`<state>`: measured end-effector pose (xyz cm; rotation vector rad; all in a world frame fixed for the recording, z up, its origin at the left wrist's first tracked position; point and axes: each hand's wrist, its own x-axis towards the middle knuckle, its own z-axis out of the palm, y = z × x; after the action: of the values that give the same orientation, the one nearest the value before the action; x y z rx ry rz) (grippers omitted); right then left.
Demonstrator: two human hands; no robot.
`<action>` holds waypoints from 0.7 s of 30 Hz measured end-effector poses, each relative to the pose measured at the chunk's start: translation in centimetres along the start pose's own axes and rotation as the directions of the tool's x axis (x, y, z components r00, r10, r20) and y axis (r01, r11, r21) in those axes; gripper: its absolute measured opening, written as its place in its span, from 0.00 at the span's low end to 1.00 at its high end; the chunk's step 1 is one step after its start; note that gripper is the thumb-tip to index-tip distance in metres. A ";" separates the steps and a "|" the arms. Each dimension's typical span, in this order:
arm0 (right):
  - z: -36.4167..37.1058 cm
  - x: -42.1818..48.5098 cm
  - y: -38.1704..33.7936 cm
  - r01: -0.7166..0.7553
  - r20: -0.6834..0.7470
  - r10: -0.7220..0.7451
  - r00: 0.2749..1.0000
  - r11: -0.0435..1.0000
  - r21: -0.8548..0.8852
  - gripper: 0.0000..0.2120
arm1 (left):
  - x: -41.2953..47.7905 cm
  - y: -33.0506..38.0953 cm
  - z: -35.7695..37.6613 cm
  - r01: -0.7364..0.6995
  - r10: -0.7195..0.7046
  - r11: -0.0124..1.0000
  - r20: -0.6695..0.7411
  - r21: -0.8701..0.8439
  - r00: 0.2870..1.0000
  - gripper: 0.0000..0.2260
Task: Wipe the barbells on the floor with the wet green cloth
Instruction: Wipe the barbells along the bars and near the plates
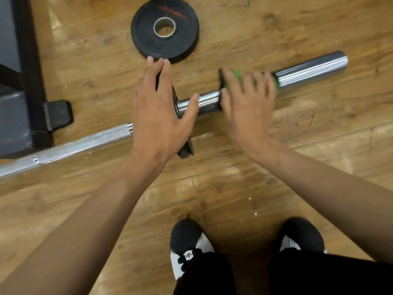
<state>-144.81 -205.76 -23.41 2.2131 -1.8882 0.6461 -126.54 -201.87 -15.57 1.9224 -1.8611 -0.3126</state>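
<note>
The barbell [204, 102] is bare metal. Its thick end sleeve [310, 70] is smooth and mirror-glossy, while the thin shaft [85, 143] is cross-hatched, rough and a duller silver. On the sleeve lies a green cloth [234, 74], too blurred to tell its weave. The round weight plate [146, 33] beyond the barbell is matt black and rubbery-looking, with a shiny metal ring lining its hole. The floor [234, 188] under the barbell is wood-grain planking with a light sheen, scuffed in spots.

Right hand [248, 103] with green cloth [235, 74] on barbell [308, 69]
</note>
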 end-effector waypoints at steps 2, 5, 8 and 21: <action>0.7 -0.4 -2.8 0.227 0.058 -0.231 0.971 0.972 0.066 0.23 | 1.9 -0.2 -0.2 0.030 -0.030 0.999 -0.008 0.011 1.000 0.32; 1.3 1.9 0.2 0.484 0.073 -0.487 0.871 0.874 0.054 0.26 | 3.2 -0.4 -0.2 0.017 -0.015 0.996 -0.023 0.090 1.000 0.31; 1.9 4.3 6.4 0.346 0.020 -0.347 0.938 0.938 0.028 0.26 | 2.8 -0.4 -0.1 0.024 -0.020 0.994 -0.034 0.107 0.999 0.33; 6.5 4.6 -4.3 0.429 -0.119 -0.420 0.900 0.901 0.068 0.23 | 9.6 -1.4 -1.2 0.171 -0.164 0.974 0.061 -0.147 0.985 0.20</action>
<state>-138.70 -211.62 -26.65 2.4824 -1.2812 0.7565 -124.10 -211.16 -13.83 1.9858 -1.6552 -0.5425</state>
